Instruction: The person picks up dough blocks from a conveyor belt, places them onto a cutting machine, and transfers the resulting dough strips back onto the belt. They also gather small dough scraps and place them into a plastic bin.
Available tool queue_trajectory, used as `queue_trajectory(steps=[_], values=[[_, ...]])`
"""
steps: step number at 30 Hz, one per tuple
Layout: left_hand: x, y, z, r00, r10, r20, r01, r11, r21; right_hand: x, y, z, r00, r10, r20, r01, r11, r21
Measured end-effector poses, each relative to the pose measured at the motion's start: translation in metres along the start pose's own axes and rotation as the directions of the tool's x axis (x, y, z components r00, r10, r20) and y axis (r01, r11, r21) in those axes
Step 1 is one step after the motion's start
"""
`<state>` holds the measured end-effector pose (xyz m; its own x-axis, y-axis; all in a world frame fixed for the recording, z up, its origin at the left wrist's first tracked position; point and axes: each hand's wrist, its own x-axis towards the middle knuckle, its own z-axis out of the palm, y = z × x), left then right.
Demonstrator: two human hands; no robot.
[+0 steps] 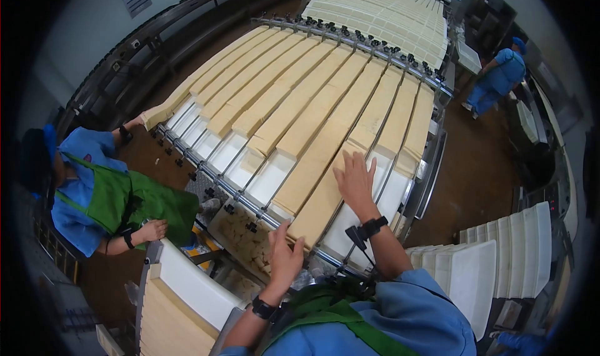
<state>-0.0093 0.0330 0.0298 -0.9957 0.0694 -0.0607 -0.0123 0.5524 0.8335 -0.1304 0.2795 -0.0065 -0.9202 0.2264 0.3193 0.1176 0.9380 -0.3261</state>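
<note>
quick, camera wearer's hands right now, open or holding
Left hand: open at the near end of a pale strip; grip unclear.
Right hand: spread open, nothing visibly gripped.

A factory room, long pale slabs (pixel 312 103) lying in rows on a wide machine (pixel 272 178), people (pixel 503 75) wearing blue shirts (pixel 75 234), one also wearing a green apron (pixel 162 200), white trays (pixel 525 250) standing in stacks nearby

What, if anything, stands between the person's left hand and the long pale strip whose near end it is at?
Nothing visible does: the left hand is right at the near end of the strip, and no other thing shows between them.
</note>
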Motion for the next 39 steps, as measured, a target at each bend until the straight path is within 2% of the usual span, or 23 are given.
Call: queue_trajectory(steps=[1,3,5,6,7,8,9,10,13,14,18,20,21,22,24,25,26,28,29,32,33,36,39], values=[[0.004,-0.004,0.009,1.0,-0.001,-0.002,0.001,1.0,-0.003,-0.011,-0.003,-0.003,0.999,-0.035,0.033,0.034,0.999,0.012],[0.01,-0.012,0.026,0.998,-0.07,-0.009,0.068,0.985,-0.156,-0.041,-0.012,-0.008,0.994,-0.08,0.071,0.078,0.997,0.024],[0.012,-0.011,0.03,0.997,-0.071,-0.028,0.066,0.988,-0.138,-0.075,-0.024,-0.012,0.954,-0.253,0.163,0.17,0.898,0.405],[0.012,-0.011,0.031,0.997,-0.067,-0.043,0.062,0.992,-0.114,-0.085,-0.031,-0.017,0.947,-0.27,0.175,0.18,0.894,0.41],[0.013,-0.013,0.035,0.995,0.023,-0.099,-0.028,0.998,-0.05,-0.095,-0.039,-0.022,0.909,-0.31,0.279,0.178,0.893,0.412],[0.015,-0.016,0.039,0.993,-0.006,-0.119,-0.001,0.998,-0.055,-0.102,-0.046,-0.023,0.854,-0.352,0.383,0.181,0.891,0.416],[0.018,-0.016,0.041,0.994,0.01,-0.107,-0.017,0.998,-0.068,-0.108,-0.045,-0.013,0.846,-0.36,0.393,0.253,0.92,0.298],[0.016,-0.017,0.04,0.995,0.021,-0.097,-0.029,0.997,-0.078,-0.111,-0.046,-0.013,0.819,-0.394,0.416,0.276,0.907,0.317],[0.006,-0.023,0.029,0.994,-0.016,-0.108,0.001,0.991,-0.135,-0.104,-0.043,-0.005,0.821,-0.388,0.419,0.412,0.91,0.035],[-0.002,-0.03,0.019,0.988,-0.055,-0.148,0.034,0.989,-0.141,-0.107,-0.038,-0.003,0.79,-0.432,0.435,0.454,0.889,0.059],[-0.045,-0.058,-0.053,0.94,-0.158,-0.302,0.077,0.962,-0.263,-0.096,-0.046,-0.013,0.795,-0.384,0.47,0.444,0.896,-0.019],[-0.077,-0.093,-0.083,0.806,-0.047,-0.59,0.063,0.998,0.007,-0.089,-0.061,-0.018,0.784,-0.427,0.45,0.497,0.867,-0.043],[-0.1,-0.112,-0.1,0.779,-0.103,-0.618,0.126,0.992,-0.007,-0.084,-0.079,-0.018,0.796,-0.43,0.426,0.509,0.857,-0.084],[-0.125,-0.13,-0.113,0.74,-0.165,-0.652,0.194,0.981,-0.027,-0.079,-0.104,-0.016,0.746,-0.506,0.433,0.577,0.816,-0.04],[-0.176,-0.153,-0.127,0.545,-0.198,-0.815,0.346,0.938,0.003,-0.084,-0.164,-0.013,0.633,-0.729,0.261,0.654,0.684,0.323],[-0.2,-0.157,-0.127,0.438,-0.241,-0.866,0.495,0.869,0.008,-0.09,-0.204,-0.01,0.57,-0.796,0.205,0.665,0.593,0.454],[-0.218,-0.156,-0.129,0.332,-0.268,-0.904,0.624,0.782,-0.003,-0.099,-0.242,0.003,0.521,-0.831,0.196,0.685,0.544,0.484],[-0.247,-0.175,-0.117,0.209,-0.338,-0.918,0.704,0.703,-0.099,-0.123,-0.315,0.032,0.3,-0.944,0.136,0.627,0.303,0.718],[-0.255,-0.184,-0.108,0.137,-0.399,-0.907,0.751,0.638,-0.168,-0.137,-0.352,0.049,0.22,-0.97,0.105,0.617,0.222,0.755],[-0.253,-0.194,-0.098,0.102,-0.481,-0.871,0.683,0.67,-0.29,-0.178,-0.451,0.112,0.027,-0.999,0.044,0.574,0.051,0.817],[-0.246,-0.189,-0.104,0.074,-0.538,-0.84,0.643,0.669,-0.372,-0.191,-0.479,0.132,0.001,-0.999,0.042,0.607,0.034,0.794],[-0.231,-0.202,-0.113,0.076,-0.522,-0.85,0.641,0.678,-0.359,-0.218,-0.547,0.179,-0.031,-0.998,0.058,0.678,0.022,0.735],[-0.223,-0.201,-0.122,0.044,-0.572,-0.819,0.635,0.649,-0.419,-0.229,-0.582,0.192,-0.031,-0.994,0.107,0.775,0.043,0.631]])
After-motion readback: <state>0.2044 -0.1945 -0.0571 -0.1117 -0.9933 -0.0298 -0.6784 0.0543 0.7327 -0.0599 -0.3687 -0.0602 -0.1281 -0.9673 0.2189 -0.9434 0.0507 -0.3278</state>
